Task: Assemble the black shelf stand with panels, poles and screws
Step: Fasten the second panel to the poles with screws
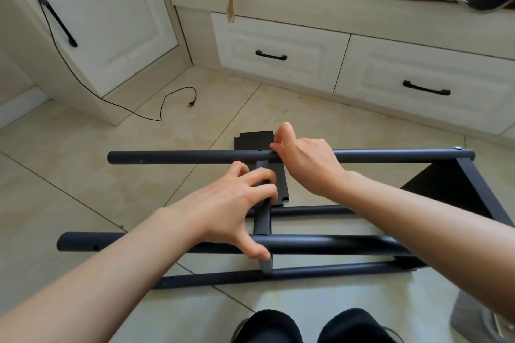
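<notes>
The black shelf stand lies on its side on the tiled floor. Its far pole (181,157) and near pole (320,243) run left to right, joined at the right by a fixed black panel (473,189). A second black panel (262,220) stands edge-on between the poles at the middle. My left hand (237,203) grips this panel's upper edge, thumb resting by the near pole. My right hand (303,161) pinches something small at the far pole where the panel meets it; the item itself is hidden by my fingers. A silver screw head (457,147) shows at the far pole's right end.
Two lower poles (306,273) lie under the frame. A black USB cable (178,97) trails across the floor at left. White drawers (278,56) and a cabinet (92,22) stand behind. My feet in black (306,326) sit at the bottom edge.
</notes>
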